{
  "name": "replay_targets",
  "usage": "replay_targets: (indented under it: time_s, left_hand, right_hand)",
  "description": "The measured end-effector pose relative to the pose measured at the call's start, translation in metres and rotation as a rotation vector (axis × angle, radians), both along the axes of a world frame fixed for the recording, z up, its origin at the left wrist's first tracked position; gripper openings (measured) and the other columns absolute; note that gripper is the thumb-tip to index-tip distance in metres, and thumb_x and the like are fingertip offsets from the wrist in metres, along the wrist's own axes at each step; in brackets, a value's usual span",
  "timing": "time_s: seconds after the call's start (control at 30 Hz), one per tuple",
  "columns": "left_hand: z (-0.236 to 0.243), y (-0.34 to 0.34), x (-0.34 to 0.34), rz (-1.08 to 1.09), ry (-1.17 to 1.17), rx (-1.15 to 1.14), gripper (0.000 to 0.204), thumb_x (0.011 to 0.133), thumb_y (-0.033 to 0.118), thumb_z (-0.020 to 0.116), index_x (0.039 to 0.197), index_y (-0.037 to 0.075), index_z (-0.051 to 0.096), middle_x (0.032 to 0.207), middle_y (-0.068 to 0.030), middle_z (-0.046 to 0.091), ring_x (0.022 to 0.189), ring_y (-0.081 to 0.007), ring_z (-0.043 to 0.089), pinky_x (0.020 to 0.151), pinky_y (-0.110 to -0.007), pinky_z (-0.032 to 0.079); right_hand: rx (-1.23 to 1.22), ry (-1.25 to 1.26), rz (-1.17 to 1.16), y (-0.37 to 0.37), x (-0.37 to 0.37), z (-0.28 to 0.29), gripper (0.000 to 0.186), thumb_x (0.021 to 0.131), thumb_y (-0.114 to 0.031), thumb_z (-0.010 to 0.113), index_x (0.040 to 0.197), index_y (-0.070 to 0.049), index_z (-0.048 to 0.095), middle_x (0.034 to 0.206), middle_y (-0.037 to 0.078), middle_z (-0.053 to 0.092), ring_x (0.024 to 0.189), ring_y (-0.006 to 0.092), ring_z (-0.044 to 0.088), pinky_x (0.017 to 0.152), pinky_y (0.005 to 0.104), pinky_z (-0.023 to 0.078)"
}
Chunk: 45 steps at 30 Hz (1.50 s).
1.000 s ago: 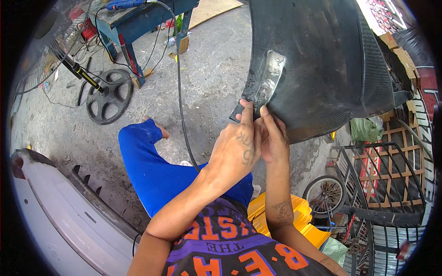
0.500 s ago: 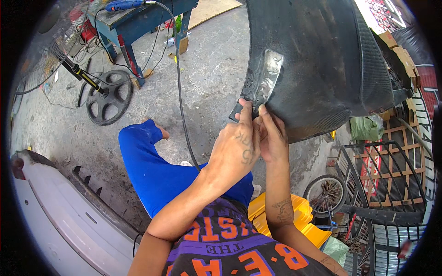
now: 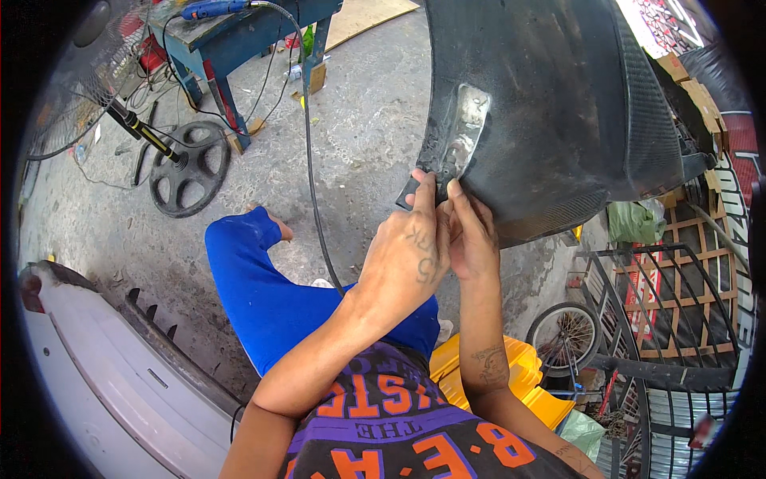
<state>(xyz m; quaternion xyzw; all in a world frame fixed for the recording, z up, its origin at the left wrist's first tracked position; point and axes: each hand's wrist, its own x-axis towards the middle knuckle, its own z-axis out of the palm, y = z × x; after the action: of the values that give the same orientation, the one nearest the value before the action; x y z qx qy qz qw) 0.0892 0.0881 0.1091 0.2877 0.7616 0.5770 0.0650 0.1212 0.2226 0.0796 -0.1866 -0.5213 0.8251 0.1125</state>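
A large black plastic panel point(image 3: 542, 104), looking like a car bumper, fills the upper right, with mesh-textured strips along its edges. A narrow shiny silver-white patch point(image 3: 472, 108) lies near its left edge, and the plastic below looks rough and dark. My left hand point(image 3: 403, 247) grips the panel's lower left corner, its index finger stretched along the edge. Close beside it, my right hand point(image 3: 472, 235) pinches the same edge below the patch, thumb on top. The fingers beneath the panel are hidden.
At upper left a blue workbench point(image 3: 191, 40) carries a blue power tool point(image 3: 215, 9); its cable point(image 3: 311, 152) hangs past my left arm. A fan base point(image 3: 189, 169) stands on the floor. A pale car part point(image 3: 104, 383) lies lower left, yellow plastic point(image 3: 511, 367) and a wheel point(image 3: 563, 331) right.
The panel's lower left corner and my fingertips have shifted very slightly upward. Both hands keep the same grip.
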Motion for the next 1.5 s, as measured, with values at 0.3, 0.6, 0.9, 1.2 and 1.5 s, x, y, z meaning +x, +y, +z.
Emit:
replay_targets:
  time_s: [0.3, 0.6, 0.9, 1.2, 1.5]
  left_hand:
    - [0.003, 0.0, 0.0, -0.014, -0.024, -0.05, 0.047, 0.095, 0.003, 0.052, 0.135, -0.02, 0.04, 0.071, -0.0331, 0.062, 0.07, -0.0476, 0.066, 0.062, -0.049, 0.052]
    - [0.006, 0.0, 0.0, -0.026, -0.028, -0.026, 0.046, 0.096, 0.0, 0.05, 0.138, -0.016, 0.041, 0.08, -0.0334, 0.064, 0.077, -0.0472, 0.068, 0.064, -0.048, 0.052]
    - [0.007, 0.004, 0.0, 0.02, -0.023, -0.047, 0.043, 0.098, 0.006, 0.055, 0.135, -0.015, 0.047, 0.082, -0.0333, 0.066, 0.077, -0.0463, 0.069, 0.066, -0.047, 0.053]
    - [0.005, 0.004, -0.002, 0.019, 0.066, -0.049, 0.046, 0.099, 0.005, 0.05, 0.133, -0.022, 0.039, 0.073, -0.0341, 0.063, 0.072, -0.049, 0.067, 0.062, -0.051, 0.053]
    - [0.005, 0.002, 0.004, 0.018, 0.029, -0.065, 0.043, 0.101, 0.008, 0.052, 0.138, -0.012, 0.044, 0.077, -0.0302, 0.066, 0.072, -0.0442, 0.069, 0.062, -0.046, 0.052]
  right_hand:
    - [-0.015, 0.012, 0.022, 0.005, 0.003, -0.005, 0.03, 0.099, -0.027, 0.064, 0.114, -0.001, 0.068, 0.086, 0.001, 0.069, 0.075, 0.0076, 0.065, 0.052, 0.0248, 0.057]
    - [-0.032, 0.024, 0.059, 0.007, 0.0, -0.009, 0.025, 0.097, -0.028, 0.067, 0.106, -0.004, 0.067, 0.093, 0.003, 0.067, 0.085, 0.0107, 0.066, 0.055, 0.0281, 0.06]
    - [-0.027, 0.002, 0.043, 0.008, 0.001, -0.005, 0.027, 0.096, -0.031, 0.069, 0.106, -0.006, 0.068, 0.09, 0.002, 0.066, 0.088, 0.0132, 0.067, 0.056, 0.0303, 0.061]
    - [-0.02, 0.014, 0.017, 0.005, -0.001, -0.002, 0.026, 0.095, -0.029, 0.071, 0.107, -0.006, 0.068, 0.094, 0.002, 0.066, 0.09, 0.013, 0.067, 0.055, 0.0299, 0.06]
    - [-0.027, 0.023, 0.028, -0.002, 0.0, 0.005, 0.038, 0.102, -0.023, 0.058, 0.121, 0.009, 0.064, 0.068, -0.002, 0.057, 0.058, 0.0032, 0.051, 0.057, 0.0205, 0.042]
